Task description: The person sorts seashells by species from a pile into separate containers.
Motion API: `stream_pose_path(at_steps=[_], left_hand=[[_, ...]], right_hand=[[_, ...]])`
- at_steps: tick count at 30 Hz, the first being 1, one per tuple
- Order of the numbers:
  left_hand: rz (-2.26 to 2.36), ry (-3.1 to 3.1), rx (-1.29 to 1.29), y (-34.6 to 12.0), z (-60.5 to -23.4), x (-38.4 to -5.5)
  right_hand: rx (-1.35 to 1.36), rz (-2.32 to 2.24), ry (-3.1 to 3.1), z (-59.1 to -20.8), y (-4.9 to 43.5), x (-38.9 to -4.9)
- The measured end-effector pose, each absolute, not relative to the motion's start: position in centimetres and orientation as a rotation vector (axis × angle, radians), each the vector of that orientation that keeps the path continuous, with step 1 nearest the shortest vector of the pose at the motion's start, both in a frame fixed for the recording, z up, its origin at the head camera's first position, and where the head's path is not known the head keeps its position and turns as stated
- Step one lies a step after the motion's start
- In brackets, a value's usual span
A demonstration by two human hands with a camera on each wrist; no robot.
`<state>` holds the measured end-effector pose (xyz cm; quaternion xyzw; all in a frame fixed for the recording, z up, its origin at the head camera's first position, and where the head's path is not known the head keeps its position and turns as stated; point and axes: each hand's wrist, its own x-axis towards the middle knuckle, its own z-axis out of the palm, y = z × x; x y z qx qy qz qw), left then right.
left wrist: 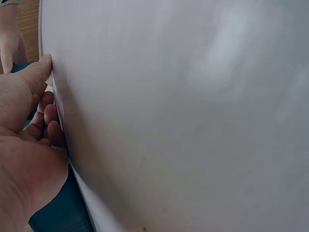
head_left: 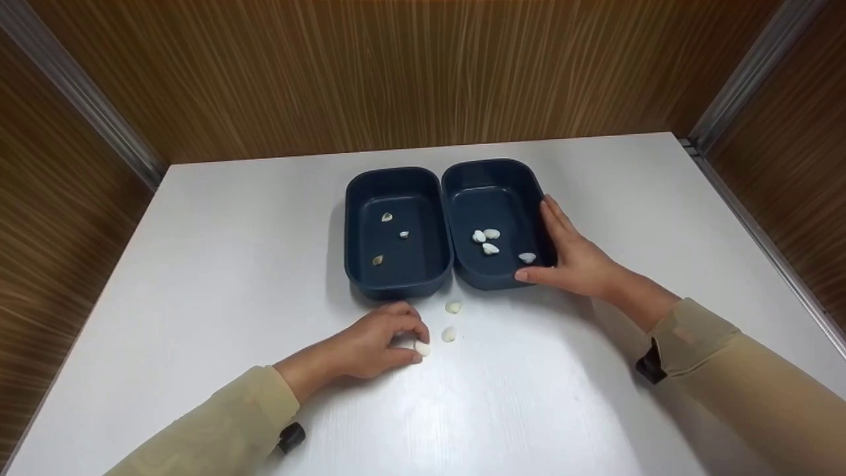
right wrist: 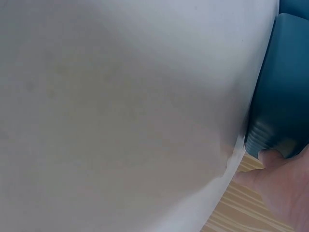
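My left hand pinches a small white seashell between thumb and fingers, low over the white table in front of the bins. In the left wrist view the left hand mostly hides that shell. Just right of it lie two pale shells on the table. My right hand rests against the right dark blue bin, its fingers straight along the outer side and the thumb at the front rim. Several white shells lie in that bin. Three small shells lie in the left dark blue bin.
Both bins stand side by side on the white table. Wood-grain panels rise behind the table and at both sides, with metal strips at the corners.
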<state>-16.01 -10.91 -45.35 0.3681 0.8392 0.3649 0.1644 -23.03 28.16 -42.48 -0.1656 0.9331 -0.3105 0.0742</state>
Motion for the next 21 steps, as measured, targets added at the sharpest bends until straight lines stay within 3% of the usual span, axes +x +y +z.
stream_pose_path(at_steps=[21], left_hand=[[0.966, 2.395, 1.059, -10.81, -45.1, -16.22]], right_hand=[[-0.511, -0.935, 2.8, -42.29, 28.2, -22.97]])
